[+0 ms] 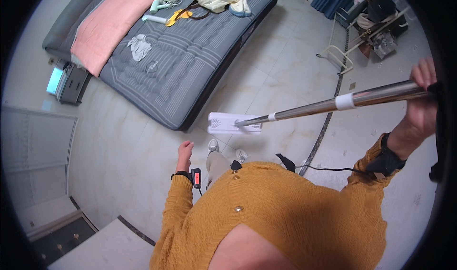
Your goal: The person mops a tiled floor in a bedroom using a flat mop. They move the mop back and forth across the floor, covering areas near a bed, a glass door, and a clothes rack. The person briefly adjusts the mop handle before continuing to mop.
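Observation:
A flat mop with a metal pole (309, 109) slants across the view. Its pale lilac rectangular head (220, 123) lies flat on the tiled floor just ahead of my shoes, close to the foot of the bed. At the right edge my right hand (421, 113) wraps round the upper end of the pole, raised high. My left hand (184, 156) hangs at my left side, fingers loosely curled, with nothing visible in it. A strap with a small device sits on each wrist.
A bed with a bare grey mattress (176, 75) carries a pink cover (112, 27), clothes (223, 2) and a hair dryer (162, 4). A small cabinet (74, 84) stands left of it. A white metal rack (340, 56) and piled items stand at the far right.

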The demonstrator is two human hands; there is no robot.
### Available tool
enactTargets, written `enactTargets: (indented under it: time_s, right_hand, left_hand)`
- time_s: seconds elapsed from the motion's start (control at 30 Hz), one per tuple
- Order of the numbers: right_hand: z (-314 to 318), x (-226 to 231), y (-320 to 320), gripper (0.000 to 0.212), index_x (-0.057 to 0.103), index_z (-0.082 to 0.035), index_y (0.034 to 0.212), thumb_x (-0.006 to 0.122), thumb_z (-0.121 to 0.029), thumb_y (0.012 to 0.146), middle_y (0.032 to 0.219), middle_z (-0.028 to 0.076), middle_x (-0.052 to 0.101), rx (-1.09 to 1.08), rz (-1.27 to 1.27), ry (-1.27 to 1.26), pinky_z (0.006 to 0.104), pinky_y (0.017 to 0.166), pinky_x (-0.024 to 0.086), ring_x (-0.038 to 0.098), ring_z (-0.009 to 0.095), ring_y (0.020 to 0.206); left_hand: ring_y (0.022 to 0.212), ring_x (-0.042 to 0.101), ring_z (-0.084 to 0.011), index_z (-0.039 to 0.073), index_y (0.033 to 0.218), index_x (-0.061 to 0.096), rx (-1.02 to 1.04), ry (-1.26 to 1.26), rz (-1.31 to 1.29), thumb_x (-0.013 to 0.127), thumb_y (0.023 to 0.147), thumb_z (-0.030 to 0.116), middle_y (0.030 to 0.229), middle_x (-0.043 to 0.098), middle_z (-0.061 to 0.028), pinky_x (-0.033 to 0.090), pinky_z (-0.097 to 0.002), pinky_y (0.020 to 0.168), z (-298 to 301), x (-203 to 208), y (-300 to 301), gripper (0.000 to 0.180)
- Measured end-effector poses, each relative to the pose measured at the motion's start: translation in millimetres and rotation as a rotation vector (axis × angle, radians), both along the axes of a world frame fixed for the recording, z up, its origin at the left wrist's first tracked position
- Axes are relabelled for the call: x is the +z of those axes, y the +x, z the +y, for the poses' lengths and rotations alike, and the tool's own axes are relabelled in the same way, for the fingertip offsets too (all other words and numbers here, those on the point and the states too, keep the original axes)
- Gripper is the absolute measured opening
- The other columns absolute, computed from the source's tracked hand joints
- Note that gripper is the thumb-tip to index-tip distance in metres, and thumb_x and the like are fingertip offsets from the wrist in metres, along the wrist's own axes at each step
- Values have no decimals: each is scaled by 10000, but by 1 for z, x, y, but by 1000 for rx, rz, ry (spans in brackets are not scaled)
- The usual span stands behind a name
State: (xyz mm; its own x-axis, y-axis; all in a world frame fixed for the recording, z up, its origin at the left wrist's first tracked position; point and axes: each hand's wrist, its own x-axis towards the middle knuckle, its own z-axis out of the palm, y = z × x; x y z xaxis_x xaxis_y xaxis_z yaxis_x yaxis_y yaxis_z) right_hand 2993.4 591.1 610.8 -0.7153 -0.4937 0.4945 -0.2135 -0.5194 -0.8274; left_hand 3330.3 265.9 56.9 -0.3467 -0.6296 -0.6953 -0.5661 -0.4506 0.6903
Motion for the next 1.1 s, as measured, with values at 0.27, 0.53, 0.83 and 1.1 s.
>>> enactTargets:
  time_s: [0.27, 0.53, 0.83, 1.1]
  right_hand:
    - [-47, -94, 15, 177, 433, -82, 710, 543, -96, 848, 660, 11, 361, -618, 16, 71, 273, 634, 319, 350, 123, 612]
    - [-41, -147, 21, 153, 409, -83, 685, 529, -43, 771, 623, 18, 359, -757, 100, 17, 266, 594, 292, 347, 129, 594]
    - [-38, -208, -7, 154, 420, -86, 678, 566, -109, 723, 585, 23, 431, -600, 151, 128, 308, 580, 351, 432, 164, 576]
    - [1, -214, 1, 328, 466, -84, 855, 505, -410, 836, 860, 75, 465, -607, -44, 393, 473, 945, 290, 485, 284, 962]
  left_hand:
    - [824, 551, -117, 64, 1068, 564, -427, 147, 142, 591, 816, 216, 929, 586, -13, 438, -268, 668, -81, 64, -107, 296]
    - [900, 582, -190, 5, 1031, 550, -698, 844, 380, 461, 914, 267, 962, 591, -87, 503, -350, 795, -17, 148, -244, 301]
    - [948, 562, -282, -46, 1131, 399, -536, 1416, 49, 469, 912, 284, 1040, 536, -190, 482, -416, 840, 186, 212, -378, 403]
    - [576, 496, -203, 14, 866, 423, -6, 1300, -149, 473, 833, 58, 702, 479, -90, 499, -348, 647, 223, 154, -434, 74]
